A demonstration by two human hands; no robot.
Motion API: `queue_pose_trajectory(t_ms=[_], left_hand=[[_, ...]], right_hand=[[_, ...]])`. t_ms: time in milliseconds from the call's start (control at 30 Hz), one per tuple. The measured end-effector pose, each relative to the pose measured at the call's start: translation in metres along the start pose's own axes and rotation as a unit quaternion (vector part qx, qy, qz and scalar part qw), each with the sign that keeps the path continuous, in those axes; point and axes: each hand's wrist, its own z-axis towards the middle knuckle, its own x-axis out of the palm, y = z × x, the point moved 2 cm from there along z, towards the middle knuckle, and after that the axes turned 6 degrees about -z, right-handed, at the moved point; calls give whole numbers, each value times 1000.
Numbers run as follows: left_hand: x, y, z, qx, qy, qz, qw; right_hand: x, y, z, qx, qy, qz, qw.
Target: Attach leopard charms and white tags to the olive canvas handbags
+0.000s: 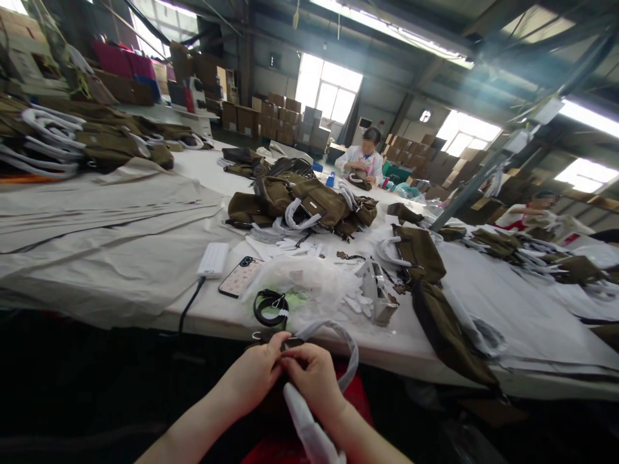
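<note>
Close together at the table's front edge, my left hand (258,370) and my right hand (312,374) pinch a dark bag (291,343), mostly hidden beneath them. Its handle (353,351), wrapped in pale plastic, loops up to the right of my right hand. Another wrapped strap hangs below that hand. Just beyond my fingers lies a coiled black strap (271,308) with a metal clip, on a clear plastic bag (309,283). What exactly my fingertips grip on the bag is too small to tell.
Olive bags (314,200) lie piled mid-table, with more at left and right. A phone (239,276), a cabled white power bank (213,260) and a metal holder (380,293) lie nearer. One person (360,161) sits across the table, another (532,212) farther right.
</note>
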Motion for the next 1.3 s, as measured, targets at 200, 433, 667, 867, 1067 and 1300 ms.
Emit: queue_pose_trajectory(t_ms=[200,433,667,867,1067,1300], left_hand=[[-6,-2,-1,31,-14,-88,996],[-6,10,1,50,-38,-247,967],[-5,5,-3,77,-34,-228,970],[-13,-7,-5,115,5,-135,984],[-11,-4,-6,116,-4,-120,986],[-10,0,-6,109,-1,-148,983]], right_hand=[[1,-5,2,41,28,72,996],[-8,-9,0,107,38,187,976],[-26,-2,-3,-19,134,-44,990],[-29,0,-2,-81,147,-122,978],[-27,-1,-2,-113,141,-164,970],[-26,1,-2,-127,147,-182,964]])
